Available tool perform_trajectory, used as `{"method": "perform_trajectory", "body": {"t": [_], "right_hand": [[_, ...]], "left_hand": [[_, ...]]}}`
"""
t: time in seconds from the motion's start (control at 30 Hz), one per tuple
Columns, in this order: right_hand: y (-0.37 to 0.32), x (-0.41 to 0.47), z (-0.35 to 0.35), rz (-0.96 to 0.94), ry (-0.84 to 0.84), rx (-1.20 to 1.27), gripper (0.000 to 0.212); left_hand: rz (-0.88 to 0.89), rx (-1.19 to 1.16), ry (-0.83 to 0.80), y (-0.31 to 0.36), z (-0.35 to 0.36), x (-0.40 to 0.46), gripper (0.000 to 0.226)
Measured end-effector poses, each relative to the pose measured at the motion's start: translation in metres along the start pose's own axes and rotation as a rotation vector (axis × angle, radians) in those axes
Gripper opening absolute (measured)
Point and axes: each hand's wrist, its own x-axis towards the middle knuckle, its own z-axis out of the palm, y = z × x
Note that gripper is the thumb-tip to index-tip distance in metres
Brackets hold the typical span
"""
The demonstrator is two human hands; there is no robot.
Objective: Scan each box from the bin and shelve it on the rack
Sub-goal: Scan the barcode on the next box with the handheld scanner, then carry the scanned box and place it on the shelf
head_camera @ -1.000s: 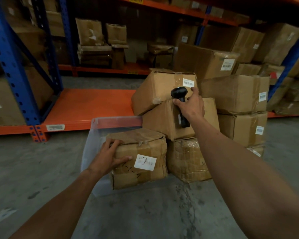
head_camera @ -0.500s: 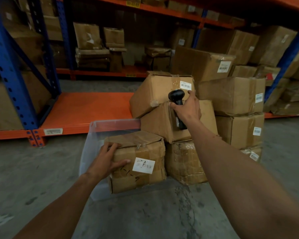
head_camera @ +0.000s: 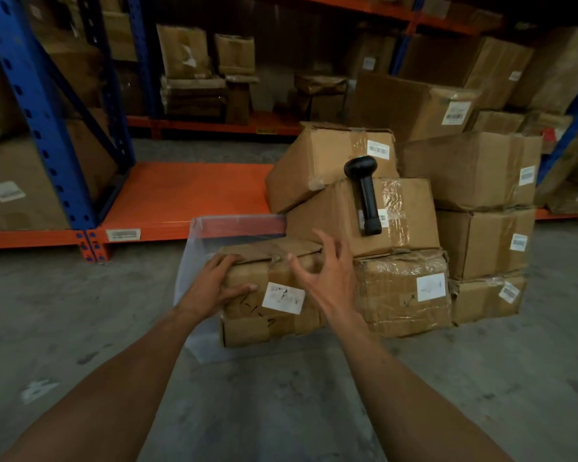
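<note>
A taped cardboard box (head_camera: 274, 318) with a white label sits in a clear plastic bin (head_camera: 194, 328) on the floor. My left hand (head_camera: 217, 281) grips its upper left corner. My right hand (head_camera: 324, 275) hovers over the box's right side, fingers spread, holding nothing. The black barcode scanner (head_camera: 364, 191) lies on top of a tilted box (head_camera: 401, 221) just behind. The orange rack shelf (head_camera: 187, 195) lies low behind the bin.
Several labelled cardboard boxes (head_camera: 477, 171) are stacked on the floor to the right of the bin. Blue rack uprights (head_camera: 40, 111) stand at left. More boxes fill the far shelves. Bare concrete floor spreads in front.
My right hand let go of the scanner, leaving it on the tilted box, and came down toward the box in the bin. My left hand stayed on the box.
</note>
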Motion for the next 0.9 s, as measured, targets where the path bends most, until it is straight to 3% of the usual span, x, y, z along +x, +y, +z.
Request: {"method": "perform_trajectory", "body": {"t": [0.17, 0.3, 0.47, 0.63, 0.9], "right_hand": [[0.002, -0.009, 0.025, 0.212, -0.157, 0.116, 0.079], [0.000, 0.005, 0.034, 0.368, -0.200, 0.243, 0.089], [0.011, 0.004, 0.045, 0.338, -0.185, 0.299, 0.081], [0.009, 0.000, 0.054, 0.288, -0.069, 0.408, 0.064], [-0.011, 0.008, 0.052, 0.317, 0.012, 0.409, 0.046]], "left_hand": [[-0.011, -0.066, -0.097, -0.012, -0.022, -0.009, 0.062], [-0.196, -0.186, 0.015, -0.004, -0.009, -0.018, 0.057], [-0.285, -0.341, 0.341, 0.015, 0.017, -0.015, 0.066], [-0.321, -0.359, 0.460, 0.016, 0.027, -0.010, 0.046], [-0.415, -0.483, 0.567, 0.039, 0.015, -0.006, 0.050]]}}
